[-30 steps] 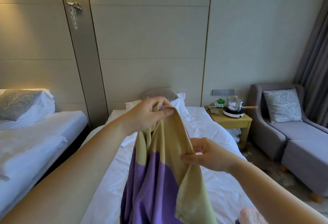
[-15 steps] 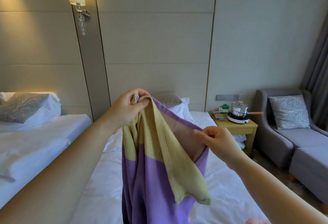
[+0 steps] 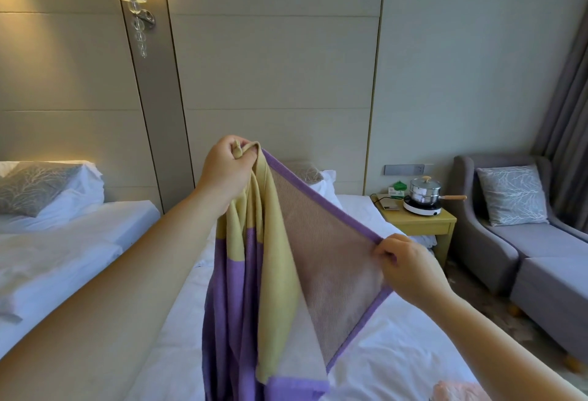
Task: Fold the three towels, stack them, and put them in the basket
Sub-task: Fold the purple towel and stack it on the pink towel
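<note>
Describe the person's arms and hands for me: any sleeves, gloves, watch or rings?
Both are bare. The left hand and right hand wear no gloves, and the left forearm and right forearm show no sleeve, watch or bracelet as far as the picture's edge. No ring shows on the fingers in view. No tattoos or marks are visible.

Left grip (image 3: 226,171) above right grip (image 3: 405,268), clenched

Held towel (image 3: 273,273) over the bed (image 3: 397,337); saw nightstand (image 3: 420,222) right of it, armchair (image 3: 541,257) farther right, another bed (image 3: 63,241) left.
</note>
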### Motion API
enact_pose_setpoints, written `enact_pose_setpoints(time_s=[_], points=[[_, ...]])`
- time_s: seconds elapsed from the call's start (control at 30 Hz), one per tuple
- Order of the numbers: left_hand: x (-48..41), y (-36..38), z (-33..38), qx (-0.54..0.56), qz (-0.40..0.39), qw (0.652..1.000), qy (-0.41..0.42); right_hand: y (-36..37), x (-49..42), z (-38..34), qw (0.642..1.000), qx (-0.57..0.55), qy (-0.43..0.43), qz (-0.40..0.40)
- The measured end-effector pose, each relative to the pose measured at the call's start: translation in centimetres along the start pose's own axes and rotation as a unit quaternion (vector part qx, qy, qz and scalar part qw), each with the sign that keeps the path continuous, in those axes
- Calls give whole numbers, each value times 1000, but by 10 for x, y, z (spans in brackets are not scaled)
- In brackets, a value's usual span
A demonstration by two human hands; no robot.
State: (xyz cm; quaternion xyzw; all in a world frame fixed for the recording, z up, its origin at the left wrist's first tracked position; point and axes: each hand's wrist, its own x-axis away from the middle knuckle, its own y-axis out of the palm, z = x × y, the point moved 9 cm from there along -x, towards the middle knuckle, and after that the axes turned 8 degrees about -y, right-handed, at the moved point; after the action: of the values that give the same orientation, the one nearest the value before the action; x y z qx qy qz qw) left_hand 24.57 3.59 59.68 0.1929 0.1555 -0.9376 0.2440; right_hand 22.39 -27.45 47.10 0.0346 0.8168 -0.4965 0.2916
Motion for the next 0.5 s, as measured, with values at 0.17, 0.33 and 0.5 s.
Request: enact_pose_setpoints(time_s=[0.17, 0.33, 0.5], points=[[4, 26, 6, -27, 15, 1000, -1, 31, 25, -51, 991, -114, -44, -63], [14, 50, 21, -35, -19, 999, 17, 67, 24, -84, 980, -184, -40, -57], [20, 45, 32, -3, -37, 999, 20, 69, -5, -70, 996, -81, -17, -19]])
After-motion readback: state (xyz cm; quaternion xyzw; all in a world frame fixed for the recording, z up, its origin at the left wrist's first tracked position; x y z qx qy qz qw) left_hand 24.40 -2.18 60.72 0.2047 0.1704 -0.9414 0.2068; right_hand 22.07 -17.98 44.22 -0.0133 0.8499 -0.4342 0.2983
